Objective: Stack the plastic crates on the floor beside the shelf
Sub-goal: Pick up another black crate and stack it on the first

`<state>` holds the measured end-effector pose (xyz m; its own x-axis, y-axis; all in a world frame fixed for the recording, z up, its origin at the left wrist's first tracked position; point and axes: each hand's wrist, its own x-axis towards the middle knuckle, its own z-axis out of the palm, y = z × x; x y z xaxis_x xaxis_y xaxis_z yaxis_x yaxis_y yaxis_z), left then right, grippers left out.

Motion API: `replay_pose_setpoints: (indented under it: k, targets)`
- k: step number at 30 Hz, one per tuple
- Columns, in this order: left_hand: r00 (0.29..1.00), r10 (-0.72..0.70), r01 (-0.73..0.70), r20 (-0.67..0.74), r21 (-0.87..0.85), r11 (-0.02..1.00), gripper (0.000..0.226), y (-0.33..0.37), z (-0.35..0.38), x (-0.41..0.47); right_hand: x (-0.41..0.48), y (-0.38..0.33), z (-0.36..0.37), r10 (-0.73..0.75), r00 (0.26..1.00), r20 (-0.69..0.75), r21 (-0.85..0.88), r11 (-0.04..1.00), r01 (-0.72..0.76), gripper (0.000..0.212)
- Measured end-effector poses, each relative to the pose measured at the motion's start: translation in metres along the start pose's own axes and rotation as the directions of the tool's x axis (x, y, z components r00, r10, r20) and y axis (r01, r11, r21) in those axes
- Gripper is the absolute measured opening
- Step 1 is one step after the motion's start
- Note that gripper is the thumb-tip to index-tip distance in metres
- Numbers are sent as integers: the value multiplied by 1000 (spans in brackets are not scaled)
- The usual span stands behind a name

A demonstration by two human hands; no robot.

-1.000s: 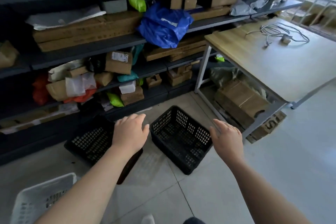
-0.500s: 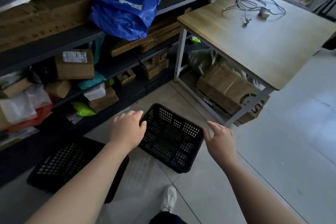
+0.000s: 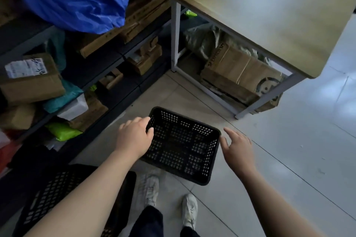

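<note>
Black perforated crate [image 3: 183, 146] sits on the tiled floor [image 3: 289, 159], centre, just near of the wooden table [image 3: 260, 15] and right of the shelf [image 3: 86, 75]. I see the left hand [image 3: 134, 137] at the crate's left rim, fingers curled over the edge; whether the grip is closed I cannot tell. Right hand [image 3: 238, 149] spread wide, fingertips just beside the right rim, contact unclear. Second black crate [image 3: 57, 194] lies near left on the floor, partly behind the left forearm. White shoes [image 3: 148, 188] near the bottom.

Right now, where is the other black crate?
In the head view, the second black crate sits on the floor at lower left, beside the shelf, partly hidden under the left forearm.
</note>
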<state>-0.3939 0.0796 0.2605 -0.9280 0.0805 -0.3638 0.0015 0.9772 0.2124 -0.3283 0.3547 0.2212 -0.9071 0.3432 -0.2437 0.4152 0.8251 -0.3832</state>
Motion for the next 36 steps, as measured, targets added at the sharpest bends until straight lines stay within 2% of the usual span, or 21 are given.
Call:
replay_pose_setpoints:
  k: [10,14,17,21,25,29,32,36]
  targets:
    - [988,82,-90,129,59,994,47,-36,67,111,51,7,92,210,977,36,-8,978,-210,40]
    - [981,63,-67,185,15,998,46,-49,114,149,67,28,134,305,950,73,31,951,-307,40]
    - [970,13,8,241,-84,996,47,-67,157,179,78,54,167,412,904,113,132,896,-425,41]
    - [944,-93,177,318,-248,952,45,-90,212,216,94,94,217,524,834,170,273,788,-551,41]
    - [894,-191,328,406,-303,895,45,-112,263,248,111,134,267,619,759,203,299,698,-650,44]
    - [857,-241,409,455,-316,856,47,-138,309,274,122,175,315,670,695,260,357,602,-714,45]
    - [834,-248,476,493,-413,776,51,-162,337,288,126,197,343,680,652,335,473,478,-741,35]
    - [770,-265,605,581,-533,591,60,-184,371,302,130,219,368,660,601,450,552,323,-768,49]
